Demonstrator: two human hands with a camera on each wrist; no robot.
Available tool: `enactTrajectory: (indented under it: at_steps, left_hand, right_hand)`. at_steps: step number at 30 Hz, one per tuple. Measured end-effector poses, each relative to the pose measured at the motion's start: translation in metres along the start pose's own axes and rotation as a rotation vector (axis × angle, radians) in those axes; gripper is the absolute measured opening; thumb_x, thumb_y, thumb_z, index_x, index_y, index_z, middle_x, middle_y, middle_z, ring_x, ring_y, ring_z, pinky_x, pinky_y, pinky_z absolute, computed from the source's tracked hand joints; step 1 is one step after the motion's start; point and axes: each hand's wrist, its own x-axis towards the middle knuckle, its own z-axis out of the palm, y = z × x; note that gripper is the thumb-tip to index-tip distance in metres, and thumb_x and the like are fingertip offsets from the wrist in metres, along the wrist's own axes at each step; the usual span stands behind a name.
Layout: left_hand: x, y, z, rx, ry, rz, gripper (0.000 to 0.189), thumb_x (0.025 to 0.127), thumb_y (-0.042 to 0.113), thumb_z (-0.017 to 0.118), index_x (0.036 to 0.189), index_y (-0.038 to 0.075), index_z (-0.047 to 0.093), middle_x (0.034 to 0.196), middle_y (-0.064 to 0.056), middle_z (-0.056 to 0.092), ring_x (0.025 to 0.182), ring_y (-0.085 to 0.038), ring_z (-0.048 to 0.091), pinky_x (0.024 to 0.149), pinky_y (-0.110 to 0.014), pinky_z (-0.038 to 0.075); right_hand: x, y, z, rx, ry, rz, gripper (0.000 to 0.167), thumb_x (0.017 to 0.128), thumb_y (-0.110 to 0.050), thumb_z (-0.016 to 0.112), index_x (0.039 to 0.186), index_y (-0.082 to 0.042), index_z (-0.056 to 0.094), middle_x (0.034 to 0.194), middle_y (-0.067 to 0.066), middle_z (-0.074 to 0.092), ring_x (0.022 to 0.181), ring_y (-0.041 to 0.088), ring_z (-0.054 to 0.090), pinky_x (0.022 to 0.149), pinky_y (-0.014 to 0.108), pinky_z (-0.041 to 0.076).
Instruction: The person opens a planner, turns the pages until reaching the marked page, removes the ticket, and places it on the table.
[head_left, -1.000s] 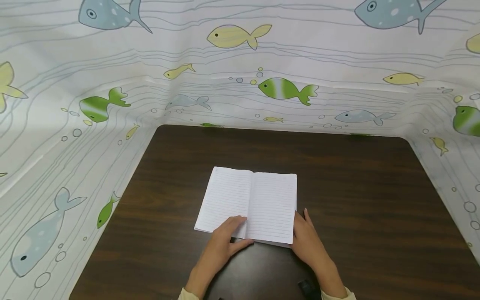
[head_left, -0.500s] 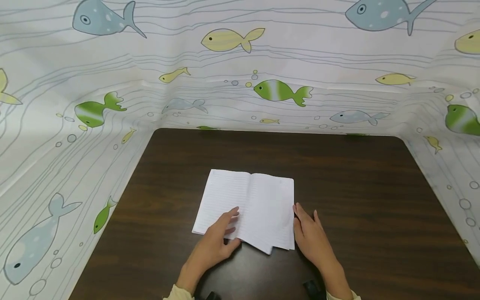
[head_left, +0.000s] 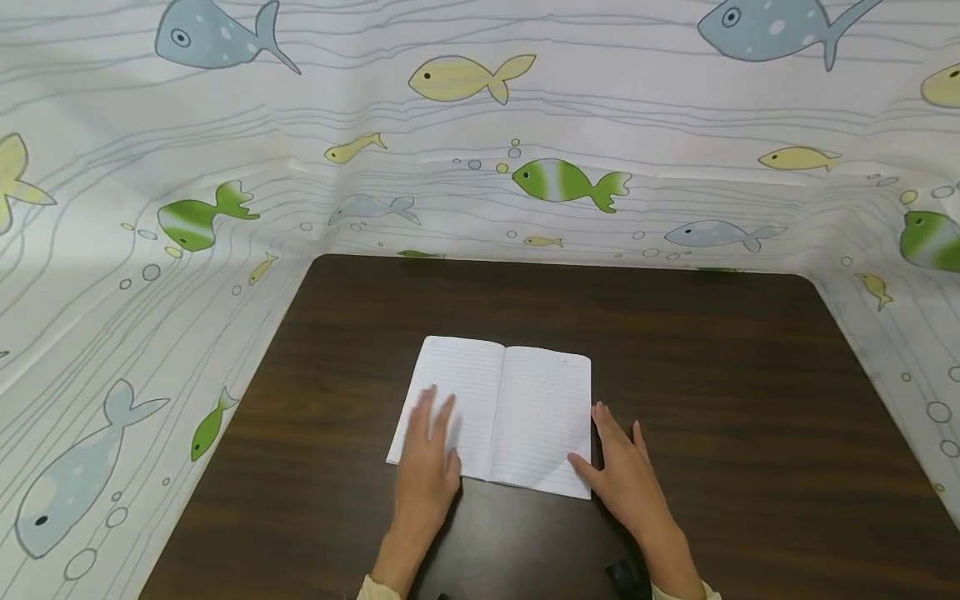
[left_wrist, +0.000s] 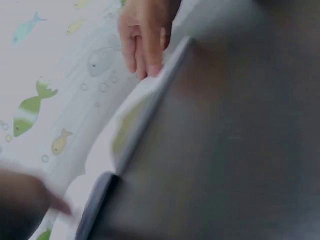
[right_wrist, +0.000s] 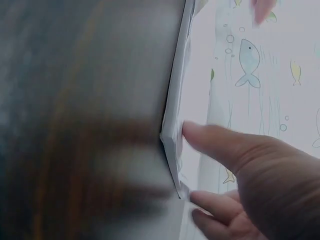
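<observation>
An open notebook (head_left: pixel 536 425) with ruled white pages lies in the middle of the dark table, its fold running away from me. Over its left page is my left hand (head_left: pixel 422 475), fingers extended and spread, blurred in the head view. My right hand (head_left: pixel 630 479) is at the notebook's right edge. Its thumb rests on the right page near the lower corner, and its straight fingers lie along the outer side. From the right wrist, the thumb (right_wrist: pixel 200 135) shows at the page edge, with fingers (right_wrist: pixel 215 205) beside the notebook's corner.
Dark wood-grain table (head_left: pixel 712 375) extends around the notebook. A white sheet with printed fish (head_left: pixel 570 179) stands along its back and sides. A small black object (head_left: pixel 622 575) is beside the right wrist.
A page that was partly turned, its corner jutting toward me, now lies flat. The left hand has shifted from near the fold to the left page; the right thumb has come onto the right page.
</observation>
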Motion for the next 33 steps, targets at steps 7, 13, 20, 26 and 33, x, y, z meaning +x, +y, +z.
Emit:
enactTrajectory:
  at_steps: [7, 13, 20, 26, 33]
  left_hand:
    - [-0.004, 0.01, 0.009, -0.234, -0.48, -0.004, 0.095, 0.09, 0.047, 0.079, 0.16, 0.002, 0.032, 0.166, -0.016, 0.031, 0.148, -0.03, 0.04, 0.111, -0.048, 0.045]
    - [-0.002, 0.007, 0.012, -0.29, -0.457, -0.021, 0.108, 0.08, 0.037, 0.091, 0.16, -0.004, 0.029, 0.164, -0.021, 0.033, 0.15, -0.032, 0.037, 0.114, -0.05, 0.041]
    - [-0.002, 0.004, 0.008, -0.338, -0.413, -0.022, 0.086, 0.086, 0.001, 0.082, 0.156, -0.006, 0.033, 0.156, -0.023, 0.044, 0.144, -0.032, 0.046, 0.113, -0.049, 0.042]
    - [-0.003, 0.008, 0.003, -0.547, -0.241, -0.252, 0.079, 0.084, -0.021, 0.057, 0.157, -0.007, 0.028, 0.146, -0.027, 0.052, 0.136, -0.036, 0.054, 0.108, -0.042, 0.046]
    - [-0.001, 0.0, 0.002, -0.133, -0.01, -0.328, 0.089, 0.081, -0.011, 0.076, 0.155, -0.012, 0.027, 0.155, -0.036, 0.031, 0.147, -0.049, 0.031, 0.114, -0.06, 0.035]
  right_hand:
    - [-0.003, -0.006, 0.005, -0.042, 0.05, -0.112, 0.069, 0.093, -0.008, 0.076, 0.151, 0.011, 0.043, 0.154, 0.026, 0.045, 0.145, 0.039, 0.043, 0.121, 0.066, 0.017]
    - [0.0, -0.011, 0.01, -0.064, 0.06, -0.17, 0.049, 0.1, -0.001, 0.062, 0.146, 0.011, 0.05, 0.15, 0.024, 0.052, 0.141, 0.034, 0.049, 0.12, 0.064, 0.022]
    - [0.001, -0.017, 0.016, -0.051, -0.009, -0.183, 0.051, 0.1, 0.002, 0.058, 0.149, 0.008, 0.048, 0.153, 0.021, 0.049, 0.144, 0.032, 0.046, 0.121, 0.064, 0.019]
    - [0.002, -0.018, 0.016, -0.053, 0.011, -0.17, 0.052, 0.1, 0.003, 0.059, 0.15, 0.01, 0.045, 0.154, 0.023, 0.048, 0.144, 0.034, 0.046, 0.12, 0.064, 0.023]
    - [0.007, -0.019, 0.011, -0.03, 0.011, -0.157, 0.051, 0.098, 0.002, 0.063, 0.147, 0.01, 0.049, 0.152, 0.023, 0.051, 0.142, 0.034, 0.048, 0.119, 0.063, 0.026]
